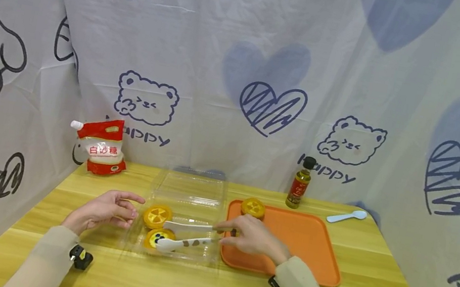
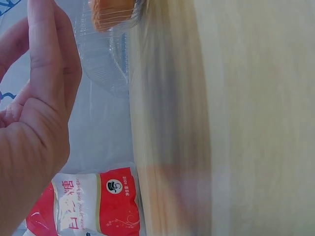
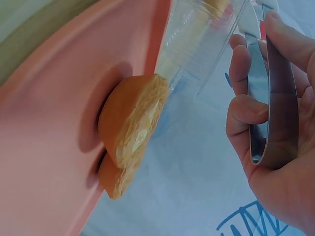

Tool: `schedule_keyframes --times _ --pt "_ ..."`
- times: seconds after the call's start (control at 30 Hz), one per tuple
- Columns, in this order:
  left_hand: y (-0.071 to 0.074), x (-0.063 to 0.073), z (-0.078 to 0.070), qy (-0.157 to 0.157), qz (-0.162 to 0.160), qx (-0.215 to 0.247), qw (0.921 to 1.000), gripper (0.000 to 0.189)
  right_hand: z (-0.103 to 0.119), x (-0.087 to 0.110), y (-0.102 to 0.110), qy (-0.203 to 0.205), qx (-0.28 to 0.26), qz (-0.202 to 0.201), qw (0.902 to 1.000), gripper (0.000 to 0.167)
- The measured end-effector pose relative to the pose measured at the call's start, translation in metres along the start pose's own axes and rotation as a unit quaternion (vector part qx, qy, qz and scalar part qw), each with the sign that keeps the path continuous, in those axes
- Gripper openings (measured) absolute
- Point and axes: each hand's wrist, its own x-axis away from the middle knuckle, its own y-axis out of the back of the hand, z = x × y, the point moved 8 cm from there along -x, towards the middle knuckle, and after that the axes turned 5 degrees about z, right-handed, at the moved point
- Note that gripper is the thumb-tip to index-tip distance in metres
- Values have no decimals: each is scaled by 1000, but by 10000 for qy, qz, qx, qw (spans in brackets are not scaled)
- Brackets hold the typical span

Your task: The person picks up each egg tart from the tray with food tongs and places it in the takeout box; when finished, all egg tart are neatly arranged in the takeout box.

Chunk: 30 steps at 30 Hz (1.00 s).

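Note:
My right hand (image 1: 252, 237) grips metal tongs (image 3: 283, 108) with white, brown-spotted ends, reaching left over the clear plastic box (image 1: 191, 193). The tong tips are spread apart; the near one overlaps a tart topped with dark dots (image 1: 153, 239) in the head view. Behind that tart lies another tart (image 1: 158, 216) with a wedge pattern, also in the box. My left hand (image 1: 109, 212) hovers left of the box, fingers loosely bent and holding nothing. On the orange tray (image 1: 288, 256) sit two tarts, a larger-looking one (image 3: 130, 120) and another (image 3: 114, 179) in the right wrist view.
A red and white bag of white sugar (image 1: 104, 149) stands at the back left. Behind the tray is a small bottle (image 1: 299, 184) with a black cap. A pale blue spoon (image 1: 347, 216) lies at the back right. Printed cloth hangs around the table.

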Motion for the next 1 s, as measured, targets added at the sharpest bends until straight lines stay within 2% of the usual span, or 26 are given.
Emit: schedule_keyframes --times 0.43,0.6,1.0 --pt "0 0 -1 7 -47 -83 10000 62 1 -6 -9 53 -60 -68 9999 37" --pt "0 3 1 -14 -9 -93 10000 62 2 -7 -13 113 -35 33 9999 42" --pt "-3 2 -2 -131 32 -108 9999 63 -6 2 -3 -112 -540 64 9985 48"
